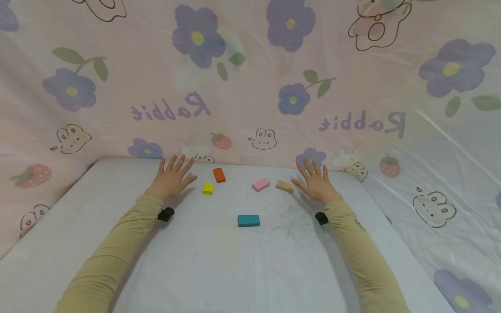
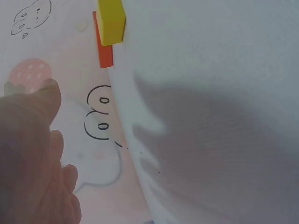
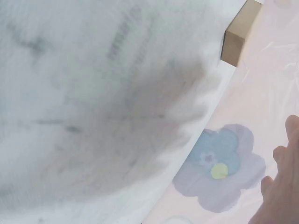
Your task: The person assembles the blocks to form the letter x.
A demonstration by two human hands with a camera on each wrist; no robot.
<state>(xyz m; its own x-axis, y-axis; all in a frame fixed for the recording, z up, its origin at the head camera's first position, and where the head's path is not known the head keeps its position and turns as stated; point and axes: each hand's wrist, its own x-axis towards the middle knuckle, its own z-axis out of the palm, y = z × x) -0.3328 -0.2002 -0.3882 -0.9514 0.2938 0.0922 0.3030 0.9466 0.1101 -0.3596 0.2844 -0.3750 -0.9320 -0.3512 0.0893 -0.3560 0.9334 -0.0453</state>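
Note:
My left hand (image 1: 170, 178), fingers spread and straight, is held over the far left of the white table with nothing in it. Nearest to it are a yellow block (image 1: 208, 189) and, behind that, an orange-red block (image 1: 219, 175); both also show at the top of the left wrist view. On the right, my other hand (image 1: 315, 181) is likewise spread and holds nothing. Its thumb tip lies close to a tan wooden block (image 1: 284, 186), seen too in the right wrist view. A pink block (image 1: 261, 184) sits left of the tan one. Closer to me lies a teal block (image 1: 248, 221).
A pale curtain (image 1: 242, 87) printed with flowers and rabbits hangs along the back and sides of the table (image 1: 219, 269). Dark smudges mark the tabletop right of the teal block. Each wrist bears a small black device (image 1: 166, 214).

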